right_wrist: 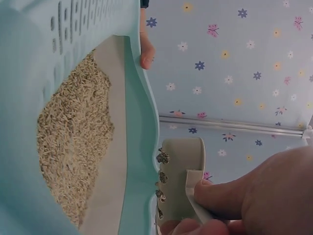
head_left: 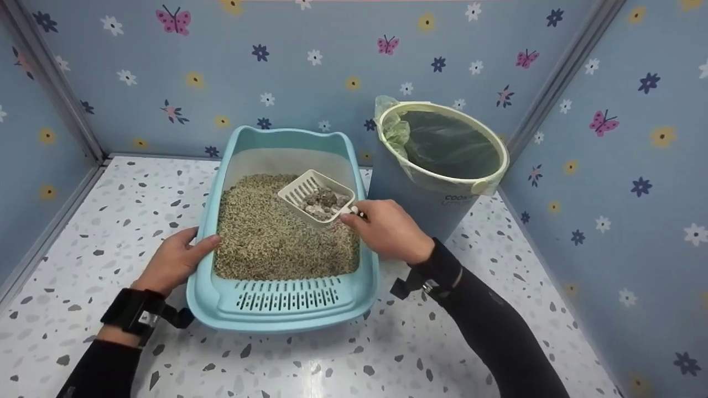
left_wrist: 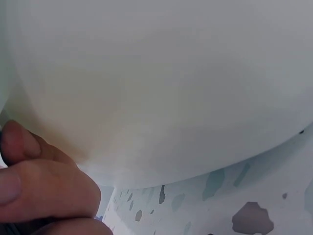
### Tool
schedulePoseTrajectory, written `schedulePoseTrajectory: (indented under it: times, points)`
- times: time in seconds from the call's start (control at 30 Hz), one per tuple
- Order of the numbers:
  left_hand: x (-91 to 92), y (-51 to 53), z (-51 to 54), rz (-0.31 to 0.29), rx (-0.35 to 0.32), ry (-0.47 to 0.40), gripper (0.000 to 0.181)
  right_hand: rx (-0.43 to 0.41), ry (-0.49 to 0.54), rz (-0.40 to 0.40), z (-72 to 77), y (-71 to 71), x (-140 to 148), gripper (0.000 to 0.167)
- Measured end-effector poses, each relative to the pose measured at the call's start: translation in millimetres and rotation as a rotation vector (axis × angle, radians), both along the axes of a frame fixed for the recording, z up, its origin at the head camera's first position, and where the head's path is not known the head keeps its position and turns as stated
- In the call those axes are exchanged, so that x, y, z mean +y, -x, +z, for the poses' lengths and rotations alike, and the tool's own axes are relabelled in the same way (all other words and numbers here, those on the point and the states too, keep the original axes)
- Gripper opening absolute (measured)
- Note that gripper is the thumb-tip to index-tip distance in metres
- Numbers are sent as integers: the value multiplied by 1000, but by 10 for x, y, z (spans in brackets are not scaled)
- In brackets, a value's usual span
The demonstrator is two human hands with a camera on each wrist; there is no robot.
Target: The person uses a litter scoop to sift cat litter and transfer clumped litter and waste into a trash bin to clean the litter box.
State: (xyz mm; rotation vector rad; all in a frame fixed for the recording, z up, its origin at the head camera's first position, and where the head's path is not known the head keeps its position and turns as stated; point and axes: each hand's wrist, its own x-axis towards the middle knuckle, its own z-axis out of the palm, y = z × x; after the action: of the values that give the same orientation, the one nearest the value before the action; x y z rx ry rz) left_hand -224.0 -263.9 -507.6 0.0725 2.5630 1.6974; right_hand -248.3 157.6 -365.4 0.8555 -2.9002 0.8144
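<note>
Against a flower-printed wall (head_left: 332, 33), on a speckled white surface (head_left: 420, 342), stood one blue litter tray (head_left: 285, 321), its long axis running away from the person, slotted lip nearest. Item: one lined bin (head_left: 440, 205), upright, just beyond the tray's right side. Item: tan litter (head_left: 265, 237), spread inside the tray. Item: one pale scoop (head_left: 303, 187), above the litter near the right wall; its slotted end pointed far left, handle near right, long axis diagonal. It lay at the right hand (head_left: 394, 229), well apart from the left hand (head_left: 176, 258). The right pinched the handle, forearm slanting in; the left gripped the tray's left rim, thumb on top. Item: brownish clumps (head_left: 325, 198), in the scoop.
</note>
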Motion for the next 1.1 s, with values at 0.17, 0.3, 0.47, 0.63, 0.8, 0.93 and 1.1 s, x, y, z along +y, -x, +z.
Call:
schedulePoseTrajectory:
  times: [0.17, 0.3, 0.47, 0.63, 0.8, 0.93, 1.1]
  points:
    - [-18, -22, -5, 4, -9, -12, 75, 23, -18, -4, 265, 37, 27, 39]
    - [-18, -22, -2, 8, -13, -19, 76, 22, -32, -10, 488, 61, 50, 39]
    - [-4, -17, 14, 3, -26, -29, 78, 21, -38, -16, 707, 92, 99, 39]
    - [19, -16, 32, 1, -10, -13, 77, 16, -55, -47, 914, 120, 169, 38]
    - [30, -5, 29, 5, -7, 2, 77, 24, -63, -96, 1102, 184, 297, 38]
    - [23, -2, 29, 9, -15, 7, 79, 31, -40, -144, 1223, 252, 450, 43]
    - [23, 3, 14, 8, -20, 2, 82, 47, -37, -224, 1323, 371, 684, 51]
